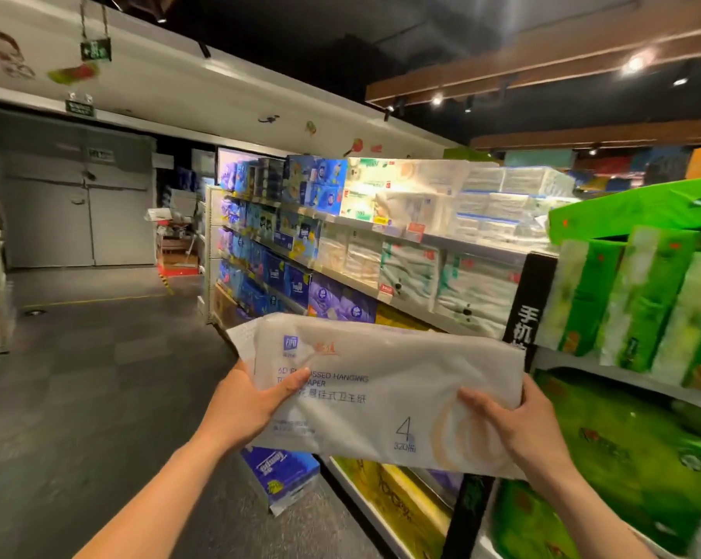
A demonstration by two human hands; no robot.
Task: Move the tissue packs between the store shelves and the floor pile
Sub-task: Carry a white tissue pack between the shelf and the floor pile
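Head view: we carry the white tissue pack [381,393] in the air, clear of both shelf and floor, with its long side roughly level. We judge it light and bulky. The film wrapper looks soft and slick, and the paper inside should give under pressure without breaking. Hold it at both short ends, as here, because one hand at the middle would probably let it sag.

The left hand [252,405] grips the pack's left end, with the thumb across the printed face and the fingers hidden behind. The right hand [518,425] clasps the pack's right end, with its fingers wrapped onto the face.

Below and to the left of the pack lies a dark grey floor [99,377], which looks flat. Directly behind the pack run the store shelves [381,252], filled with stock. To the right of the pack stand the green packs [643,300]. Just beneath the pack's left end, a blue pack [280,474] rests on the floor.
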